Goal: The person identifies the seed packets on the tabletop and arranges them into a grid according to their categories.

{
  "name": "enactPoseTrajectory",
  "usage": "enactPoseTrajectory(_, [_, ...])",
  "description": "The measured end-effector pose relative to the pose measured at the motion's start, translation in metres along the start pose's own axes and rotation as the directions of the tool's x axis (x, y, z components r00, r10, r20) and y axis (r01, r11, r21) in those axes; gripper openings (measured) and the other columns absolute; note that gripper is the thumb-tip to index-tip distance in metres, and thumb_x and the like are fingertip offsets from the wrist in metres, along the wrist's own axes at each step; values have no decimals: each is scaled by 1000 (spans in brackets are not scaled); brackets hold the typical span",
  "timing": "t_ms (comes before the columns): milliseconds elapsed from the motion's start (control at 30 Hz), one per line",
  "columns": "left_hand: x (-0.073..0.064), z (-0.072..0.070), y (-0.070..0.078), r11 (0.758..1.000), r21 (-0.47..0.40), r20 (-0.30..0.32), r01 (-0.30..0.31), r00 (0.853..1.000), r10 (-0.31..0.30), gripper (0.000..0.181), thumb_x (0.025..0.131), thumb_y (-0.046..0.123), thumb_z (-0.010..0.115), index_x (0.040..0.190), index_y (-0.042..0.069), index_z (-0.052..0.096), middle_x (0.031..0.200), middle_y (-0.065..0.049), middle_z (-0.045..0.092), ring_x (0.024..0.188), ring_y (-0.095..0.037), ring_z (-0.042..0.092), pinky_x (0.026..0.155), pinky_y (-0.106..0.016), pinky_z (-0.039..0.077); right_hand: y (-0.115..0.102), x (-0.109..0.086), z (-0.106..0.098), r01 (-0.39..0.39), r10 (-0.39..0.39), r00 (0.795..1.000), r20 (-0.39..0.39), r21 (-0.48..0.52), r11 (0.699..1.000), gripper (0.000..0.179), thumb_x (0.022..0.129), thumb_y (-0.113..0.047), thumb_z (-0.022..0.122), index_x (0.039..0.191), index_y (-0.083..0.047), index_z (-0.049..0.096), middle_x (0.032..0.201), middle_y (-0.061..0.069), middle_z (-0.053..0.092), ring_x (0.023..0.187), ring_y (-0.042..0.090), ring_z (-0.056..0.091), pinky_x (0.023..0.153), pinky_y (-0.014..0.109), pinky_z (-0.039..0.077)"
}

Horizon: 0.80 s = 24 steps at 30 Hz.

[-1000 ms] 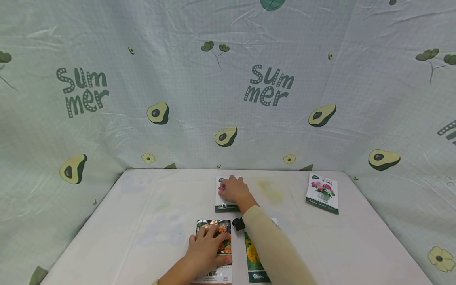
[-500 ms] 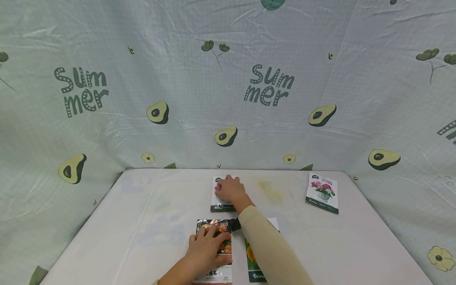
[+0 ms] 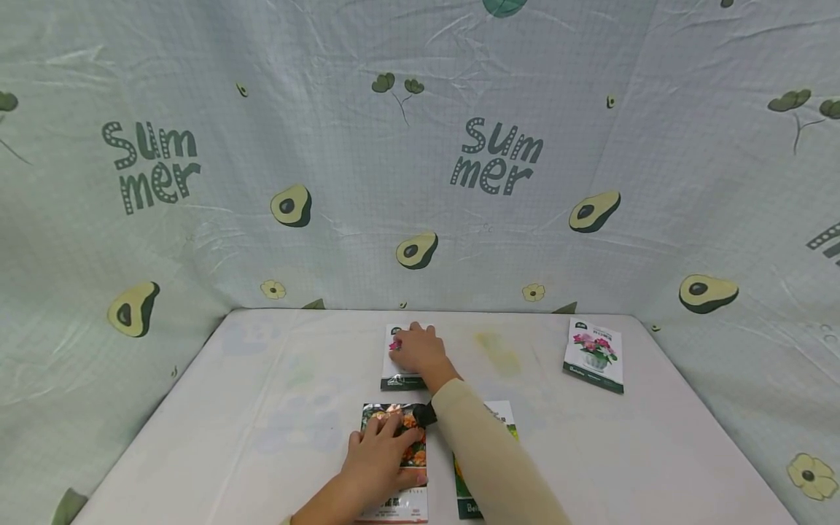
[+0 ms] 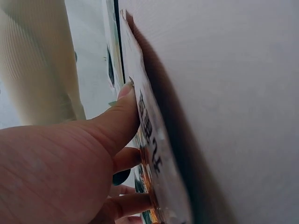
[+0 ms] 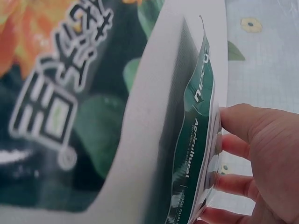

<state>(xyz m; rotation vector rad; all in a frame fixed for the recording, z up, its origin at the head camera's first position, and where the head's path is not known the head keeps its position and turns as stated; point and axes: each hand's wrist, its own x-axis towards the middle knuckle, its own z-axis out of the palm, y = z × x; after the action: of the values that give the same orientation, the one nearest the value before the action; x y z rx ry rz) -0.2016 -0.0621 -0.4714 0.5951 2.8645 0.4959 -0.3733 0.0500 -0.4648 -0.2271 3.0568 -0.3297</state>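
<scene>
My left hand [image 3: 375,458] rests spread on a seed packet with orange flowers [image 3: 405,509] at the table's near middle. In the left wrist view its thumb and fingertips touch the face of that packet [image 4: 154,144]. Farther back, my right hand [image 3: 418,351] presses from above on a white seed packet [image 3: 392,378] with pink flowers and a green lower band. The right wrist view shows the fingertips against the face of this packet [image 5: 196,135], none curled round its edge. A yellow-flowered seed packet [image 3: 467,504] lies partly hidden under my right forearm.
Another white seed packet with pink flowers [image 3: 593,356] lies tilted at the back right of the white table [image 3: 289,423]. A patterned curtain [image 3: 341,146] hangs behind the table. A small black device [image 3: 424,414] sits at my right wrist.
My right hand has slid the white packet a little to the left across the table, so its forearm uncovers more of the yellow-flowered packet's top. My left hand has stayed put.
</scene>
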Motion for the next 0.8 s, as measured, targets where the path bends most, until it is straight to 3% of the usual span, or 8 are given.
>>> enactPoseTrajectory(233, [-1,0,1,1000,13,-4,-3,1000,3,58,82,57,78,132,30,66,141,-13,54,123,-40,47,86,-62,40,-5,-2,0,-3,3,1000,1,-7,1000,41,98,-46,63,134,-27,67,138,6,57,121,31,52,99,48,50])
enactPoseTrajectory(567, [0,1,0,1000,14,-7,-10,1000,10,58,82,57,78,132,29,66,140,-12,54,123,-39,47,85,-61,40,-11,-1,1,6,-6,1000,-9,-21,1000,34,98,-46,63,126,-28,70,133,5,58,118,31,53,95,48,51])
enactPoseTrajectory(800, [0,2,-1,1000,17,-10,-17,1000,17,58,82,57,77,132,30,66,141,-13,54,123,-40,48,83,-61,40,-16,-2,0,3,-4,1000,-7,-15,1000,43,98,-48,63,136,-28,66,138,5,57,122,31,52,96,48,51])
